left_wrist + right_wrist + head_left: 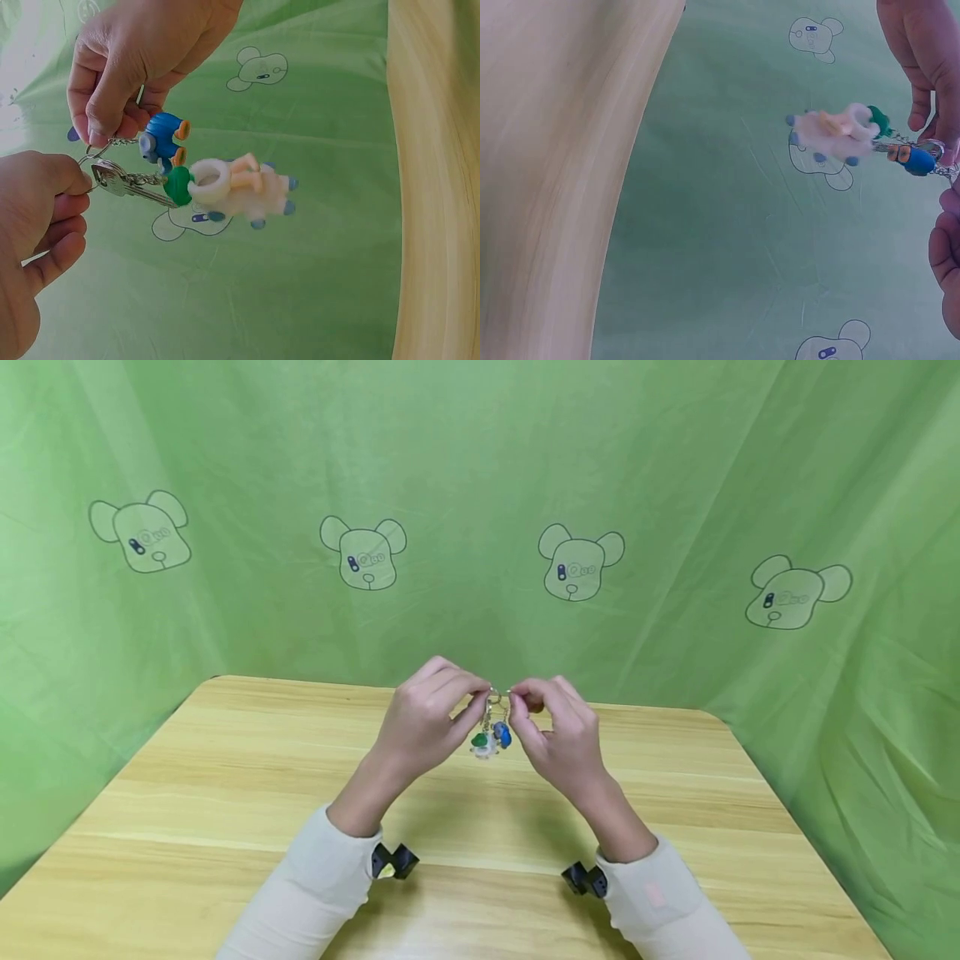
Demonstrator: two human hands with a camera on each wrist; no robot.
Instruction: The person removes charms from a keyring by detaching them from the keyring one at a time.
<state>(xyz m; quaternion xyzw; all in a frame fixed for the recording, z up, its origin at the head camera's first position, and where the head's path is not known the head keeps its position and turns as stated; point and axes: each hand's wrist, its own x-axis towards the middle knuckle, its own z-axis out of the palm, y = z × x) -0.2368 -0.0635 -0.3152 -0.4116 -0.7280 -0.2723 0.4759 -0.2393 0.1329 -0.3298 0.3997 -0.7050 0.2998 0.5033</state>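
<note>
Backdrop: green cloth curtain printed with bear-head outlines, hung behind and to both sides of the grip; no risk from it.
Tabletop: pale wooden tabletop with rounded corners, below the grip and well apart from what hangs there. Anything that slips free would likely drop onto it and could bounce or roll toward the far edge.
Left hand: left hand curled, thumb and forefinger pinching the small metal split ring from its own side.
Right hand: right hand curled, fingertips pinching the short silver chain just beside the ring. Both grips are closed on the keyring cluster, held in the air between them.
White charm: fluffy white animal charm with blue feet hangs lowest under the grip, the heaviest piece by the look of it. Its swing could tug the ring out of a light pinch.
Blue charm: small blue figure with orange trim, just under the right fingers, touching the green bead-like charm.
Key: flat silver metal key on the ring beside the left thumb.
Main risk: the pinch area on the ring is tiny; if the coil is pried open, the chain or key could slide off, or the wire could nip a fingertip.
Tangle risk: chains lie close together under the grip and may twist round each other.
</note>
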